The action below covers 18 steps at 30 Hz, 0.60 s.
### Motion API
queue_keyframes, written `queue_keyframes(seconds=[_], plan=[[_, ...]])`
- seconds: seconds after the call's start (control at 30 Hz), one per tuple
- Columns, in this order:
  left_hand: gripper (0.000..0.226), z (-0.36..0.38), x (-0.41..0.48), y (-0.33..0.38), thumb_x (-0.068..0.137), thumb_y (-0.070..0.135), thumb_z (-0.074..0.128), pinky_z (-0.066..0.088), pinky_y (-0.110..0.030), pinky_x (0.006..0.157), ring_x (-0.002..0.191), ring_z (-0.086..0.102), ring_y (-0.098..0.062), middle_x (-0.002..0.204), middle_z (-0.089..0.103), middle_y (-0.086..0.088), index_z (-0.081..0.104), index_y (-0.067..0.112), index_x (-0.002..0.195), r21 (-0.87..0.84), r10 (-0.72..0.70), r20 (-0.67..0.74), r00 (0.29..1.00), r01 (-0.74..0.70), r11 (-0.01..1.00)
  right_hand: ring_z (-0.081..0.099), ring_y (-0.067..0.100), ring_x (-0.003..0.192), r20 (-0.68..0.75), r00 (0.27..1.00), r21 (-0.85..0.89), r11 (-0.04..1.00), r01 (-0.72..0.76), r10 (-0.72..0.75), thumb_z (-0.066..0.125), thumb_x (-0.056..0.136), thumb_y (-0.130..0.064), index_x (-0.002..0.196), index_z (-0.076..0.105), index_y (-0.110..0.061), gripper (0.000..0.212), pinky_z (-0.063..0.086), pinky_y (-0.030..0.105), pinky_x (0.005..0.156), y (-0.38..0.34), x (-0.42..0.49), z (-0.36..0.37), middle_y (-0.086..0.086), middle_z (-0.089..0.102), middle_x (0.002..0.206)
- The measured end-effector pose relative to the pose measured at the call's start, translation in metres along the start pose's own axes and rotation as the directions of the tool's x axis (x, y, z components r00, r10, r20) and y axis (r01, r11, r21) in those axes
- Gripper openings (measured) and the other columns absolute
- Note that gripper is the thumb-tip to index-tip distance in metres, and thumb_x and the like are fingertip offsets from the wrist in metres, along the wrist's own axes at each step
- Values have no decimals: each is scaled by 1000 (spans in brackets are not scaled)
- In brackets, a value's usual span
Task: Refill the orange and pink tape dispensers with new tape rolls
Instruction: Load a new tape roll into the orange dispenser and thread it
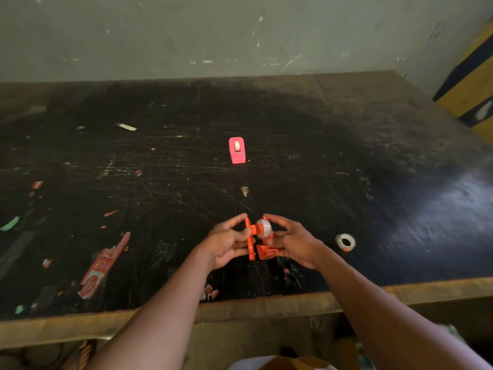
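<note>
My left hand [229, 243] pinches one orange dispenser [257, 243] half, right hand [289, 240] grips other half carrying tape roll [264, 228], above near counter [293, 169] edge. Line up halves square, roll seated, press evenly. Pink dispenser [237, 150] farther back, roll visible inside. Another roll [345, 242] lies right.

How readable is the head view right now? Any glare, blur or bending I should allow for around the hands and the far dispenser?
Head view: glare washes the table at right; wide-angle bending curves its near edge. The left hand, right hand and the split orange dispenser are slightly soft; the pink dispenser is small but legible; the loose tape roll is smeared.
</note>
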State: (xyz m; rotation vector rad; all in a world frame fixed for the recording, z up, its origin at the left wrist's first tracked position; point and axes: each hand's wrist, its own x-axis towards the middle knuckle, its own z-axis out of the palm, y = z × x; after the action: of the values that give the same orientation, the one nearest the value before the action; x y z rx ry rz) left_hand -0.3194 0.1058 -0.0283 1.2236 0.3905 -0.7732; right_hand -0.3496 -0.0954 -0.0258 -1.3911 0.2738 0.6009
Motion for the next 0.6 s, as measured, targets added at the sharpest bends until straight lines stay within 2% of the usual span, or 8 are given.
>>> queue_keyframes(seconds=[0.07, 0.3, 0.6], plan=[[51, 2, -1, 1, 92, -4, 63, 63, -46, 72, 105, 74, -33, 123, 71, -20, 60, 29, 131, 5, -1, 18, 1000, 1, 1000, 73, 25, 98, 0, 1000, -15, 1000, -1, 1, 55, 92, 11, 145, 43, -26, 65, 60, 38, 81, 1, 2, -1, 10, 77, 104], [52, 7, -3, 4, 93, -3, 60, 63, -45, 74, 103, 75, -29, 121, 72, -16, 57, 25, 137, 47, -4, 11, 1000, 4, 999, 72, 26, 102, 11, 1000, -42, 999, -7, 7, 55, 91, 10, 146, 43, -27, 67, 58, 42, 87, -1, 4, -1, 11, 75, 109], [52, 9, -4, 6, 96, -2, 57, 57, -52, 92, 111, 70, -31, 125, 70, -16, 52, 21, 143, 66, 15, -29, 999, -13, 998, 71, 28, 105, 19, 1000, -36, 999, 10, -10, 53, 92, 12, 145, 43, -27, 67, 55, 48, 94, -6, 2, 1, 15, 71, 117]])
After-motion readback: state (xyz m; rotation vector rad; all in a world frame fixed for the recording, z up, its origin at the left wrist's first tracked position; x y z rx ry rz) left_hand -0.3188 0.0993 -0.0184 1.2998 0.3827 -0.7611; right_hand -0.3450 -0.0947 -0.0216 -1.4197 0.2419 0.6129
